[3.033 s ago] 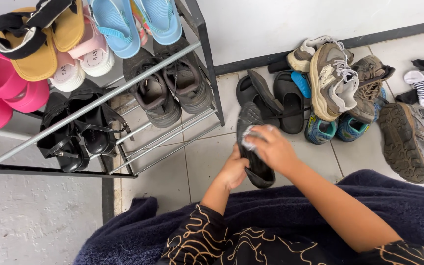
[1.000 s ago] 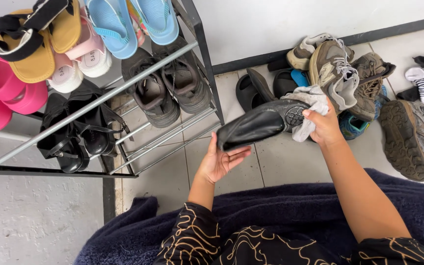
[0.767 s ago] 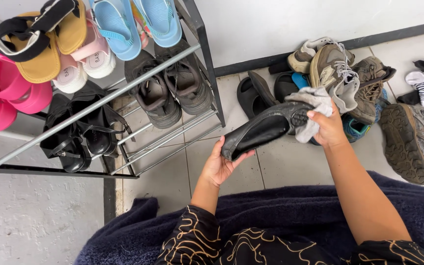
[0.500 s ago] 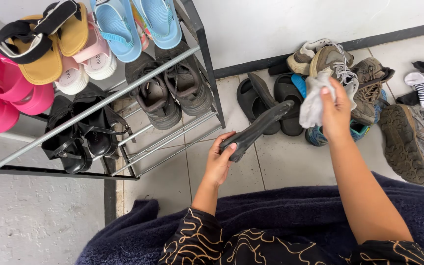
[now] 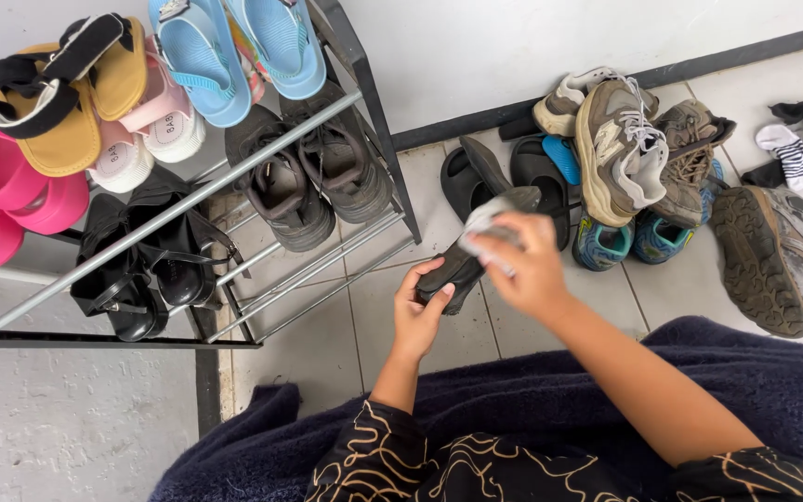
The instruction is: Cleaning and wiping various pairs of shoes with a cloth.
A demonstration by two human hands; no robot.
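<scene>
Right hand (image 5: pixel 522 270) has brought the cloth (image 5: pixel 483 221) onto the left-hand-gripped (image 5: pixel 417 316) black shoe (image 5: pixel 471 256).

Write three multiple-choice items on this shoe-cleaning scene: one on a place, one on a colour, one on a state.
1. Where do the light blue sandals sit?
A. on the top of the shoe rack
B. on the tiled floor
C. on the person's lap

2. What colour is the shoe being held?
A. pink
B. black
C. yellow

3. What is the right hand doing?
A. resting empty on the floor
B. pressing a pale cloth against the shoe
C. gripping the rack

Answers:
1. A, they lie on the rack's highest tier.
2. B, it is dark all over.
3. B, the cloth is bunched under its fingers on the shoe, while the left hand holds the shoe's lower end.
</scene>
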